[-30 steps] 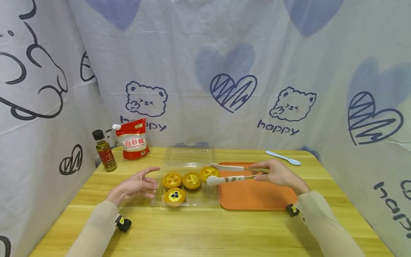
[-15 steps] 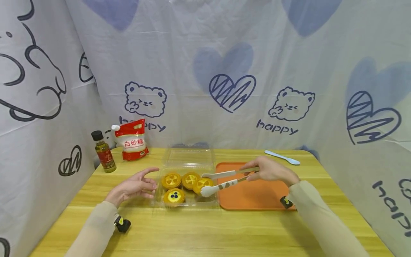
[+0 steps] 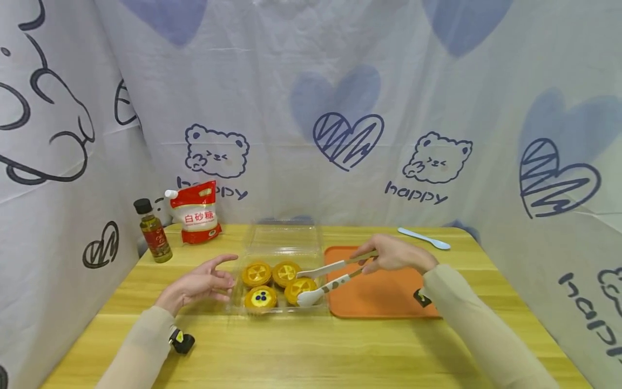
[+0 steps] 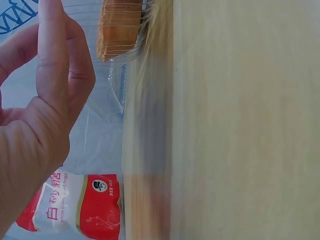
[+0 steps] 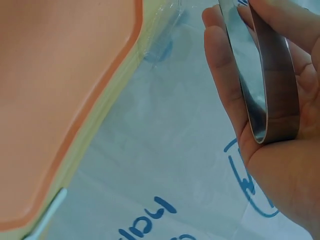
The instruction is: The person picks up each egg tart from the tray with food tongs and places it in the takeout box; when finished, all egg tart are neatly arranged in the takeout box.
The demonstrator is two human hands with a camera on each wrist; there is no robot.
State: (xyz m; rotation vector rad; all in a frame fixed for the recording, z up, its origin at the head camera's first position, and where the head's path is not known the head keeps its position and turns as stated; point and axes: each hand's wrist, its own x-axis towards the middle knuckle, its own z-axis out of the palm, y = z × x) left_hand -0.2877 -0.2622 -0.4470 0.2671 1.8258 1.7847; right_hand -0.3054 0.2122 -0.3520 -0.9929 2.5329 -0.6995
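My right hand (image 3: 396, 253) pinches metal tongs (image 5: 280, 90) between thumb and fingers. In the head view, the tongs' pale tips (image 3: 311, 297) lie on either side of an egg tart (image 3: 298, 290) at the front right of the clear plastic box (image 3: 286, 310). Two more tarts (image 3: 256, 274) (image 3: 285, 273) sit behind, and a tart with blueberries (image 3: 261, 297) is at the front left. My left hand (image 3: 201, 283) is held beside the box's left wall, fingers relaxed and holding nothing; whether it touches the wall I cannot tell.
An orange tray (image 3: 374, 302) lies right of the box, below my right hand. A pale blue spoon (image 3: 424, 238) is behind it. At the back left stand a red and white sugar bag (image 3: 199, 213) and a dark-capped bottle (image 3: 155, 237). The box's lid (image 3: 284, 237) is folded back.
My right hand and the tongs have moved left and toward the front. The tart between the tips has shifted from the back right to the front right of the box. My left hand stays put.
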